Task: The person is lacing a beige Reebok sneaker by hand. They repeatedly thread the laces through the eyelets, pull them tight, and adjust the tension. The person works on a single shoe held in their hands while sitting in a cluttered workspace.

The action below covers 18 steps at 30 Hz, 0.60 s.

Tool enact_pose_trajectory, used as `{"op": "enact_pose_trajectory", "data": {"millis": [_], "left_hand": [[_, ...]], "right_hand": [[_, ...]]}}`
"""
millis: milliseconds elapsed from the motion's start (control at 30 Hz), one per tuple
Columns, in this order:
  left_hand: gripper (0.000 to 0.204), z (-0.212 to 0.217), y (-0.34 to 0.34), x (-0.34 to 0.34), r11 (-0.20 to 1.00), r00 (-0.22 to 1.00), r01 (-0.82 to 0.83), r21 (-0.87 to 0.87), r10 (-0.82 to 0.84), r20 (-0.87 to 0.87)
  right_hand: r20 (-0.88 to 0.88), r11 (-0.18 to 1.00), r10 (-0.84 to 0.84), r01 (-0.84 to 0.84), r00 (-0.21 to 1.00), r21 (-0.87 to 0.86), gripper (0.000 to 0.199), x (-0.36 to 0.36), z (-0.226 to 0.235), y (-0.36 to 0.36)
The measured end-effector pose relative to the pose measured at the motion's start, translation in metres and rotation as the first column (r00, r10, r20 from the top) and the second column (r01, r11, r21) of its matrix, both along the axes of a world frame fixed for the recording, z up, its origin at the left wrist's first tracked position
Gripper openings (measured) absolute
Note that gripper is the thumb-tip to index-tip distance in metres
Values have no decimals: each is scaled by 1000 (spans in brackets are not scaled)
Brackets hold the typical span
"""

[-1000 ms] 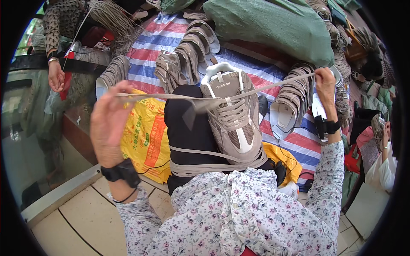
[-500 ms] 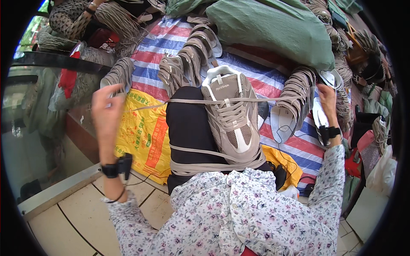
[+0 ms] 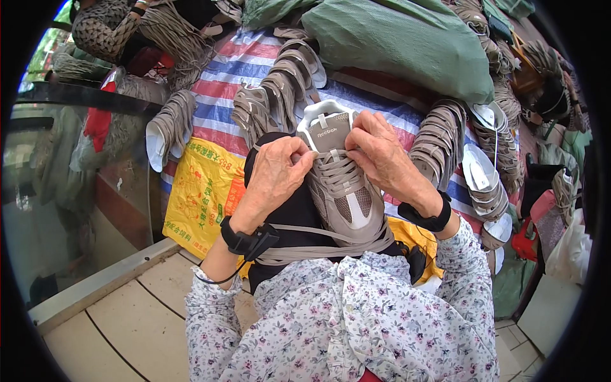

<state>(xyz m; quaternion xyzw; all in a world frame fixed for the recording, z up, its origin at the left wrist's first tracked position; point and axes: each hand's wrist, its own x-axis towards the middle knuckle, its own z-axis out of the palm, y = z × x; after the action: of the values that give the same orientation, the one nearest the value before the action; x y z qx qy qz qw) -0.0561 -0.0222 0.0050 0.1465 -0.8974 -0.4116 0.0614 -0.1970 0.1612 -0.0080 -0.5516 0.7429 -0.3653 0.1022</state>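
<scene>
Taupe shoe sits approx. mid-view on the person's black-clad lap, lacing side up twd cam. Heel collar at 12 o'clock, toe aimed b/w 5 & 6, i.e. back twd the wearer's belly; long axis runs 12 to just past 5, slight lean.

L hand comes in from 8 o'clock, thumb & index pinched on the lace at the top row, L edge of tongue. R hand from 4 o'clock, same pinch at R edge; lace b/w its tips is hard to make out, other fingers curled.

Loose strands cross the lap at 6, by the toe; their ends hidden. Sole not visible; R hand covers part of the shoe's 2 o'clock flank. Yellow sack at 9, partly behind L forearm. Green sack at 1 is cut by top edge. Co-worker's sleeve at 10: hand mostly out of frame. Reflections in glass panel, far 9 o'clock, too murky to ID.
</scene>
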Motion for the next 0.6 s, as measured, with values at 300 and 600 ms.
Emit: {"op": "enact_pose_trajectory", "data": {"millis": [300,600], "left_hand": [[15,-7,-1,19,994,995,10,-106,-20,-93],[14,11,-29,69,831,970,-236,504,167,178]], "right_hand": [[-104,993,-57,67,993,99,9,-8,6,3],[76,999,-32,30,997,20,8,-32,-2,19]]}}
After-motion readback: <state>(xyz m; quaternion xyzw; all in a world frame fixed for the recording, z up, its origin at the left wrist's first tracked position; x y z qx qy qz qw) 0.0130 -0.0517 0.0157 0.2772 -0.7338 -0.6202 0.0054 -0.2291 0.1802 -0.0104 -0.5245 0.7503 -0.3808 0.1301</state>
